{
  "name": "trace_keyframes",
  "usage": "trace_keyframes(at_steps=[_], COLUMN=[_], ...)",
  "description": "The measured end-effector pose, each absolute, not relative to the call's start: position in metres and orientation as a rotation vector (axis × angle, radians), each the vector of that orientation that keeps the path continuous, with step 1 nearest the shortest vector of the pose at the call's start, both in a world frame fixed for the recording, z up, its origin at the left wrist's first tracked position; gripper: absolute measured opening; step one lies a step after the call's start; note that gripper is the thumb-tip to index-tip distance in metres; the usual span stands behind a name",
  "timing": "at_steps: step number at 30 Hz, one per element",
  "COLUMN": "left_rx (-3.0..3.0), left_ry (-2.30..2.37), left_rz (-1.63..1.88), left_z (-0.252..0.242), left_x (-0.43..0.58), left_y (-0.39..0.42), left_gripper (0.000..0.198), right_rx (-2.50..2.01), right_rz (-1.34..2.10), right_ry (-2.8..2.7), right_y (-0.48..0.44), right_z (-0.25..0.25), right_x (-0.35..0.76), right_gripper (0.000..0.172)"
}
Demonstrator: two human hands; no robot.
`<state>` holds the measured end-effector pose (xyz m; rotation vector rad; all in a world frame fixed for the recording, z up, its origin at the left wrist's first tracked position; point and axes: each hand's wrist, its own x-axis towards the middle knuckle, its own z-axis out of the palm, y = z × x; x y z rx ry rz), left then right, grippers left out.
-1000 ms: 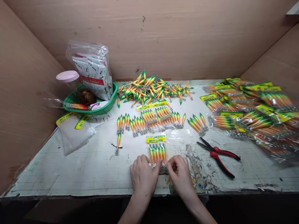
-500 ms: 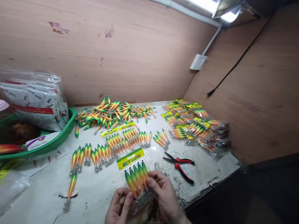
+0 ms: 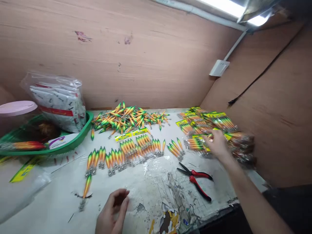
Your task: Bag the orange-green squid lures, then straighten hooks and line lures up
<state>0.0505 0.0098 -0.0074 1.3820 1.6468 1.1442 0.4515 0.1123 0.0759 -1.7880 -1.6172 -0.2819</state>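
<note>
My left hand point(image 3: 113, 211) hovers low over the worn white tabletop point(image 3: 151, 195), fingers loosely curled and apart, with nothing in them. My right hand point(image 3: 216, 144) is stretched out to the right and rests on the heap of bagged lure packets point(image 3: 219, 125) with yellow header cards. Its fingers are blurred, and I cannot see whether a packet is under them. Rows of green-orange lures point(image 3: 126, 151) lie across the middle of the table. One single lure point(image 3: 86, 187) lies apart, left of my left hand.
A big pile of loose lures point(image 3: 126, 118) lies against the back wall. Red-handled pliers point(image 3: 197, 178) lie between my hands. At the left are a green basket point(image 3: 73, 144), a bag of printed sheets point(image 3: 58, 100), a pink-lidded jar point(image 3: 17, 107) and empty bags point(image 3: 19, 185).
The packet held in both hands is gone from them. My right hand has swung right to the heap of packets; my left hand stays low and empty. The view turned slightly left.
</note>
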Motion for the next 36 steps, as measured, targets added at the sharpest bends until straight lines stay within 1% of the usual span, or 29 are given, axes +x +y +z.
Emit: trace_keyframes(at_steps=[1, 3, 5, 7, 9, 10, 11, 14, 15, 18, 20, 23, 26, 28, 30, 33, 36], left_rx=[1.582, 1.974, 2.280, 2.477, 2.556, 2.569, 2.575, 2.588, 2.592, 2.587, 2.572, 2.547, 2.515, 2.502, 2.506, 2.518, 2.515], left_ry=[1.590, 1.522, 1.522, 1.569, 1.645, 1.672, 1.686, 1.668, 1.651, 1.591, 1.543, 1.441, 1.337, 1.271, 1.169, 1.025, 1.009], left_rz=[1.098, 1.135, 1.123, 0.996, 0.903, 0.883, 0.880, 0.923, 0.947, 1.050, 1.131, 1.235, 1.315, 1.354, 1.369, 1.339, 1.262], left_z=[-0.004, 0.000, 0.001, 0.000, -0.001, 0.000, 0.000, 0.003, 0.003, 0.004, 0.006, 0.012, 0.023, 0.027, 0.026, 0.013, -0.005], left_x=[0.049, 0.048, 0.050, 0.053, 0.057, 0.058, 0.058, 0.055, 0.053, 0.048, 0.045, 0.041, 0.036, 0.033, 0.031, 0.032, 0.035], left_y=[0.018, 0.040, 0.063, 0.084, 0.099, 0.104, 0.107, 0.111, 0.111, 0.114, 0.118, 0.122, 0.115, 0.100, 0.076, 0.033, -0.003], left_gripper=[0.029, 0.020, 0.025, 0.038, 0.046, 0.045, 0.040, 0.014, 0.010, 0.010, 0.008, 0.006, 0.009, 0.012, 0.011, 0.011, 0.015], right_rx=[-1.724, -1.546, -1.376, -1.272, -1.220, -1.199, -1.176, -1.100, -1.073, -0.997, -0.955, -0.895, -0.795, -0.698, -0.613, -0.571, -0.625], right_rz=[-0.227, -0.100, -0.025, -0.015, -0.037, -0.051, -0.067, -0.132, -0.157, -0.235, -0.295, -0.384, -0.437, -0.460, -0.465, -0.373, -0.156], right_ry=[-1.725, -1.961, -2.126, -2.198, -2.217, -2.229, -2.246, -2.312, -2.327, -2.332, -2.308, -2.264, -2.268, -2.294, -2.313, -2.331, -2.358], right_y=[0.113, 0.110, 0.105, 0.103, 0.106, 0.109, 0.113, 0.122, 0.124, 0.132, 0.138, 0.145, 0.134, 0.113, 0.084, 0.038, 0.003], right_z=[0.058, 0.029, 0.011, 0.005, 0.006, 0.007, 0.008, 0.007, 0.005, 0.000, 0.000, 0.010, 0.030, 0.041, 0.047, 0.039, 0.016], right_x=[0.427, 0.375, 0.326, 0.292, 0.271, 0.265, 0.260, 0.246, 0.241, 0.221, 0.210, 0.201, 0.204, 0.209, 0.216, 0.224, 0.228], right_gripper=[0.032, 0.019, 0.015, 0.019, 0.020, 0.019, 0.017, 0.013, 0.013, 0.014, 0.008, 0.019, 0.023, 0.024, 0.026, 0.027, 0.025])
